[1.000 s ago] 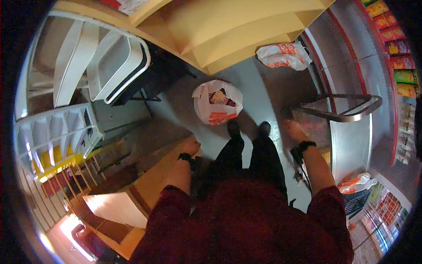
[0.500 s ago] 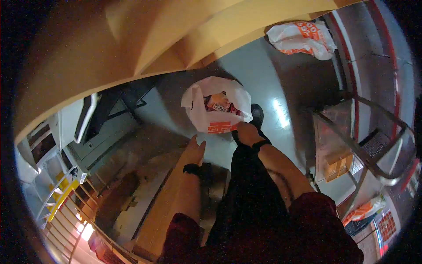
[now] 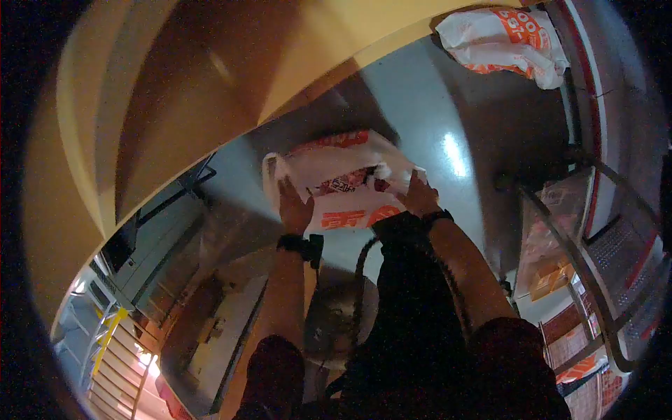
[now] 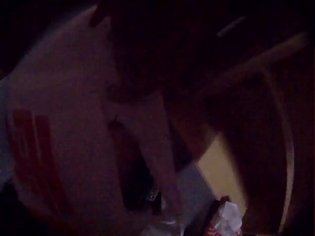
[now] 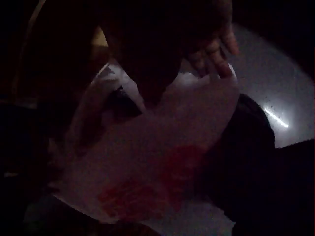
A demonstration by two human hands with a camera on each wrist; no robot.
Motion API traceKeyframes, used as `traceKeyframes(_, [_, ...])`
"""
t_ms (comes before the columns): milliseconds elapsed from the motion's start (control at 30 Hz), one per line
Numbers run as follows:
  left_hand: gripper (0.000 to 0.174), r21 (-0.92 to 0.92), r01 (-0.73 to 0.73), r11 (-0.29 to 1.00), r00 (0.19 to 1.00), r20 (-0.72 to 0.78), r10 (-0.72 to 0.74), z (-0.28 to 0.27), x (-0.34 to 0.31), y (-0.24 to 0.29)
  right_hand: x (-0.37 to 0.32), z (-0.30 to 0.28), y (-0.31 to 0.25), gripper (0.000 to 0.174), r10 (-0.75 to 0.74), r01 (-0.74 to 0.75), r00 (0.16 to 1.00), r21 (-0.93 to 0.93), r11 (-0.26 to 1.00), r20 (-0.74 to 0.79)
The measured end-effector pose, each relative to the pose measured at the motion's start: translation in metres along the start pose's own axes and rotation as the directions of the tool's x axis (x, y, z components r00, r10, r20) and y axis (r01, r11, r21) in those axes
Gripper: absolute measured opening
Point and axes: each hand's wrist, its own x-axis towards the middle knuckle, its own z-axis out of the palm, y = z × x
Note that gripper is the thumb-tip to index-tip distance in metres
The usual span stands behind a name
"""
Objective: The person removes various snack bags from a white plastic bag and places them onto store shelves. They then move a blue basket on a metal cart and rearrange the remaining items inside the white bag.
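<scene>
A white plastic bag with orange print (image 3: pixel 336 218) stands on the floor, its mouth spread wide, with dark red and printed packets (image 3: pixel 343 185) inside. At its left side, my left hand (image 3: pixel 295 208) touches the plastic, fingers extended and thumb apart. My right hand (image 3: pixel 420 199) touches the right side of the bag, fingers spread. In the right wrist view the fingers of the right hand (image 5: pixel 211 54) lie at the rim of the bag (image 5: pixel 147 147). The left wrist view is very dark; the bag (image 4: pixel 69 123) fills its left part.
A yellowish wooden shelf unit (image 3: pixel 308 77) runs across the top. Another white and orange bag (image 3: pixel 500 43) lies on the floor at upper right. A metal frame (image 3: pixel 570 255) stands at right, a wooden box (image 3: pixel 549 280) beside it. Wooden slats (image 3: pixel 115 364) are at lower left.
The view has moved down towards the bag. Both hands have reached forward to its two sides, the right coming in from farther right. The bag's mouth has become wider and flatter.
</scene>
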Motion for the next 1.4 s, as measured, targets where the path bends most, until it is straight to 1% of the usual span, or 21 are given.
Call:
traceKeyframes(133, [0.073, 0.150, 0.306, 0.940, 0.919, 0.209, -0.333, 0.010, -0.004, -0.006, 0.006, -0.007, -0.016, 0.080, 0.143, -0.137, 0.987, -0.083, 0.987, 0.071])
traceKeyframes(200, [0.069, 0.303, 0.499, 0.812, 0.542, 0.621, -0.565, -0.015, 0.004, 0.012, 0.010, 0.002, -0.012, 0.072, 0.156, -0.142, 0.982, -0.122, 0.982, 0.108])
traceKeyframes(300, [0.063, 0.247, 0.408, 0.879, 0.630, 0.621, -0.467, 0.010, -0.033, -0.018, 0.016, 0.039, 0.009, 0.045, -0.048, 0.073, 0.996, -0.401, 0.913, 0.073])
traceKeyframes(433, [0.056, 0.150, 0.248, 0.957, 0.749, 0.597, -0.287, 0.022, -0.093, -0.049, -0.018, 0.007, -0.004, 0.022, -0.128, 0.131, 0.991, -0.205, 0.970, 0.030])
traceKeyframes(467, [0.049, 0.134, 0.408, 0.903, 0.758, 0.503, -0.417, 0.018, -0.105, -0.041, -0.027, -0.004, -0.008, 0.021, -0.164, 0.164, 0.986, -0.061, 0.985, 0.012])
traceKeyframes(533, [0.043, 0.092, 0.547, 0.832, 0.745, 0.400, -0.534, -0.013, -0.108, -0.018, -0.031, 0.037, 0.040, 0.020, -0.366, 0.364, 0.908, -0.050, 0.930, -0.205])
traceKeyframes(567, [0.039, 0.041, 0.684, 0.728, 0.630, 0.470, -0.618, -0.049, -0.099, 0.005, -0.033, 0.048, 0.053, 0.020, -0.533, 0.547, 0.745, -0.091, 0.832, -0.400])
traceKeyframes(600, [0.035, 0.003, 0.801, 0.599, 0.501, 0.546, -0.672, -0.076, -0.095, 0.017, -0.048, 0.027, 0.041, 0.020, -0.534, 0.548, 0.736, -0.097, 0.831, -0.416])
traceKeyframes(633, [0.035, -0.010, 0.792, 0.610, 0.519, 0.538, -0.665, -0.086, -0.098, 0.016, -0.070, -0.007, 0.024, 0.020, -0.382, 0.408, 0.896, 0.080, 0.910, -0.227])
traceKeyframes(700, [0.034, -0.664, 0.516, 0.542, 0.846, 0.295, -0.444, -0.091, -0.111, 0.005, -0.099, -0.043, 0.005, 0.020, -0.223, 0.223, 0.974, 0.216, 0.950, -0.027])
traceKeyframes(767, [0.035, -0.653, 0.600, 0.461, 0.795, 0.426, -0.431, -0.111, -0.108, -0.007, -0.113, -0.063, -0.001, 0.022, -0.392, 0.413, 0.904, -0.119, 0.903, 0.169])
traceKeyframes(833, [0.035, -0.635, 0.666, 0.391, 0.745, 0.544, -0.386, -0.118, -0.102, -0.032, -0.139, -0.038, -0.004, 0.024, -0.216, 0.253, 0.959, 0.208, 0.945, -0.184])
traceKeyframes(867, [0.038, -0.356, 0.291, 0.888, 0.813, 0.582, -0.033, -0.105, -0.104, -0.056, -0.128, -0.013, 0.002, 0.025, 0.008, 0.036, 0.980, 0.216, 0.976, -0.201])
traceKeyframes(900, [0.041, -0.028, -0.317, 0.948, 0.666, 0.705, 0.244, -0.085, -0.108, -0.085, -0.100, 0.019, 0.014, 0.026, 0.232, -0.179, 0.949, 0.238, 0.955, -0.215])
traceKeyframes(933, [0.041, -0.029, -0.353, 0.935, 0.676, 0.683, 0.277, -0.127, -0.113, -0.052, -0.163, -0.033, 0.014, 0.026, 0.239, -0.173, 0.936, 0.254, 0.951, -0.258])
traceKeyframes(967, [0.045, -0.124, -0.034, 0.992, 0.724, 0.681, 0.110, -0.174, -0.105, -0.018, -0.219, -0.090, -0.042, 0.027, -0.116, 0.129, 0.989, 0.149, 0.980, -0.090])
traceKeyframes(1000, [0.048, -0.219, 0.284, 0.933, 0.711, 0.701, -0.052, -0.228, -0.086, 0.032, -0.238, -0.100, -0.051, 0.026, -0.143, 0.157, 0.984, 0.136, 0.978, -0.105])
traceKeyframes(1100, [0.050, -0.191, 0.011, 0.982, 0.896, 0.437, 0.074, -0.285, -0.079, 0.062, -0.283, -0.118, -0.063, 0.027, -0.155, 0.213, 0.955, 0.221, 0.952, -0.254])
traceKeyframes(1133, [0.046, -0.197, -0.142, 0.970, 0.822, 0.523, 0.226, -0.333, -0.067, 0.091, -0.314, -0.139, -0.053, 0.032, -0.378, 0.455, 0.825, 0.097, 0.885, -0.420])
traceKeyframes(1267, [0.031, -0.393, -0.236, 0.889, 0.892, 0.276, 0.359, -0.483, -0.087, 0.189, -0.481, -0.228, -0.050, 0.034, -0.381, 0.531, 0.770, 0.183, 0.827, -0.511])
traceKeyframes(1400, [0.011, -0.664, -0.466, 0.585, 0.777, 0.008, 0.629, -0.627, -0.129, 0.284, -0.657, -0.286, -0.045, 0.031, -0.330, 0.661, 0.572, 0.182, 0.728, -0.751])
